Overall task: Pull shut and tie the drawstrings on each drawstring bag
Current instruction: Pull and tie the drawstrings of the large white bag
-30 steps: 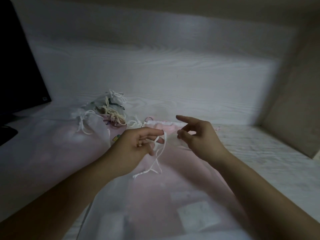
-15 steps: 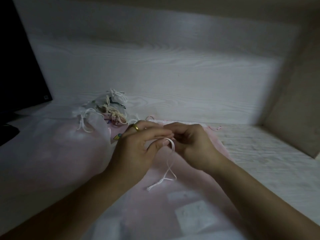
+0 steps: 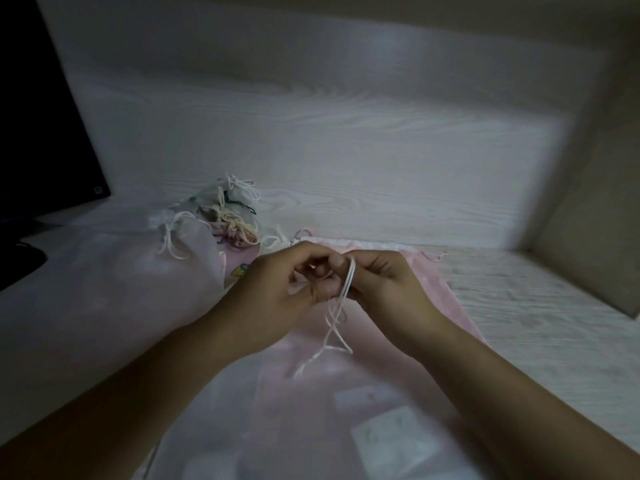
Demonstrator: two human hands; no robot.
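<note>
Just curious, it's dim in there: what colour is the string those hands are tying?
White. The drawstring shows in the head view, hanging below both hands.

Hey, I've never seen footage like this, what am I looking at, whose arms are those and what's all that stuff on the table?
No machine here: the camera sits on a person's head, looking down at their own two bare hands. The left hand and right hand meet above a pink drawstring bag lying on a pale wood-grain table. Both pinch a white drawstring, whose ends dangle below, apparently mid-tie. Behind to the left lies a pile of small bags with cords at their necks. A dark monitor stands at far left.
</note>
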